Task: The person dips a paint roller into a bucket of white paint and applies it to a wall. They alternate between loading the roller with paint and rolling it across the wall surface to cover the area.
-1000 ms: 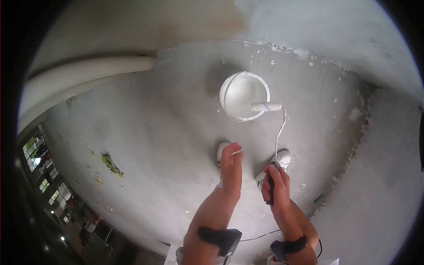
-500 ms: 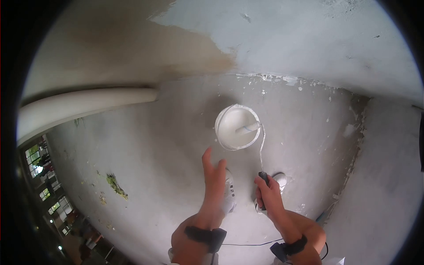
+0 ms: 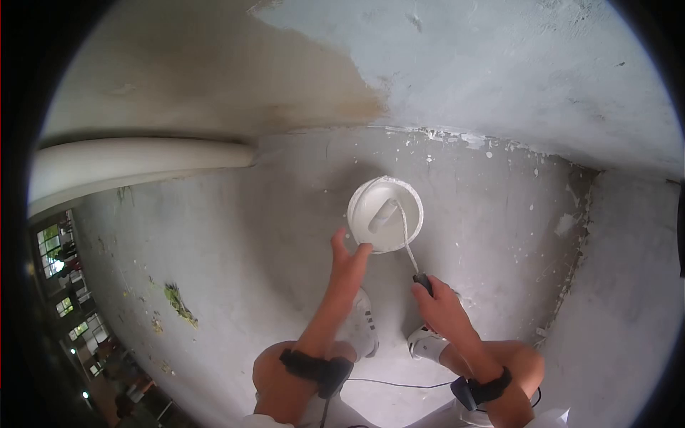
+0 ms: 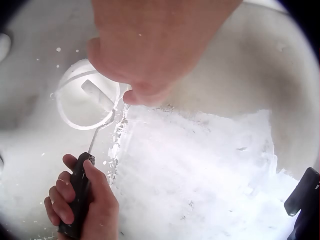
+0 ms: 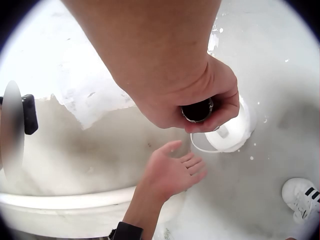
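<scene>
My right hand (image 3: 440,305) grips the black handle (image 3: 423,283) of a paint roller. The roller's bent metal rod reaches into a white bucket (image 3: 362,205) on the floor. Inside the bucket, the white roller sleeve (image 3: 383,215) lies slanted at the white paint. Beside the bucket's near left edge is my left hand (image 3: 348,265), its fingers spread and fingertips right at the rim. In the right wrist view the left hand (image 5: 175,172) appears with its palm showing and nothing held. The left wrist view shows the right fingers (image 4: 65,187) curled around the handle.
Behind the bucket rises a wall (image 3: 485,64), partly coated pale and partly bare brown. A thick white pipe (image 3: 143,164) runs at the left. Wilted leaves (image 3: 178,303) lie on the left floor. My shoes (image 3: 365,324) stand near the bucket, with a thin cable (image 3: 399,383) below.
The roller went from over the bucket's right rim down inside it, turning to a steeper slant. My left hand spread its fingers and moved forward to the rim. The head view shifted.
</scene>
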`<state>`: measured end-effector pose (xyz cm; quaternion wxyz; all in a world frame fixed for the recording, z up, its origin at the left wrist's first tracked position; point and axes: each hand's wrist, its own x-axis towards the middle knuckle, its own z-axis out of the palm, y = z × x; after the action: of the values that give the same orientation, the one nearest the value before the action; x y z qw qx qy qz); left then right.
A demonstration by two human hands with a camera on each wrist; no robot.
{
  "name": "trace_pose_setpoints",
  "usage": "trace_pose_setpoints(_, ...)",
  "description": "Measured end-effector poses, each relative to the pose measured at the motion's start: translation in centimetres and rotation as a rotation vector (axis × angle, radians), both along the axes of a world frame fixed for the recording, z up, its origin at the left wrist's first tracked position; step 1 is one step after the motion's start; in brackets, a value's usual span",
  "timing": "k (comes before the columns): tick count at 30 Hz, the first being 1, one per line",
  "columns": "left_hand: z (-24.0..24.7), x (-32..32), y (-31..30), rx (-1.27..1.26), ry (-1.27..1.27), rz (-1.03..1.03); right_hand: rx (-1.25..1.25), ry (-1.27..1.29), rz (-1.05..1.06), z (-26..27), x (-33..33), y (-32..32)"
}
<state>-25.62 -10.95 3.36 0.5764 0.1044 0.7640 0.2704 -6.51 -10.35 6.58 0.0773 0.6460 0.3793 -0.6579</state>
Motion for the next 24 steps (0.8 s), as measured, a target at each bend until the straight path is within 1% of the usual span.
trace_pose_setpoints(1, -0.2, -0.1, -0.2, -0.001, 0.0, -0.003, -0.051, -0.01, 0.009, 0.3, -0.1, 0.4)
trace_pose_setpoints(4, -0.6, -0.5, -0.7, -0.012, -0.009, -0.007, 0.047, 0.004, 0.094, -0.4, 0.3, -0.1)
trace_pose_setpoints(7, -0.7, -0.9, -0.8, 0.0, -0.018, -0.022, -0.009, -0.009, 0.088, 0.0, 0.1, 0.4)
trace_pose_setpoints(10, -0.6, -1.2, -1.0, 0.058, -0.013, -0.051, 0.065, 0.001, 0.074, -0.5, 0.4, 0.2)
trace_pose_setpoints(13, -0.1, -1.4, -0.4, 0.066, -0.025, -0.048, 0.107, -0.024, 0.121, -1.2, 0.6, 0.9)
trace_pose_setpoints(18, -0.5, -1.5, 0.4, 0.022, -0.009, -0.044, 0.203, -0.094, 0.301, -0.8, 0.2, 2.9)
trace_pose_setpoints(21, -2.6, -0.8, 0.2, 0.015, 0.055, -0.039, 0.241, -0.074, 0.341, -1.7, 0.4, 3.1)
trace_pose_setpoints(24, -4.0, -0.6, 0.4, -0.013, -0.073, 0.02, 0.301, -0.054, 0.389, -3.2, 0.6, 3.2)
